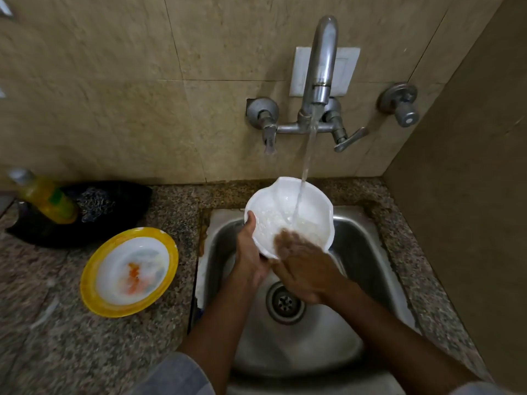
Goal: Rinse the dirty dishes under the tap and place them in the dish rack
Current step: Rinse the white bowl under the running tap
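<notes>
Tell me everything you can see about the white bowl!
The white bowl is glossy, like ceramic or hard plastic, with a wavy rim. It is held tilted above the sink, its opening facing up toward the camera. Water from the tap streams into it and splashes inside. The left hand grips its left rim, thumb on the edge. The right hand has its fingers inside the bowl, blurred. Its underside is hidden.

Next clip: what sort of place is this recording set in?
Likely a home kitchen washing-up corner: a steel sink set in a speckled stone counter, a wall tap running on tiled wall, and a dirty yellow-rimmed plate waiting beside the sink.
</notes>
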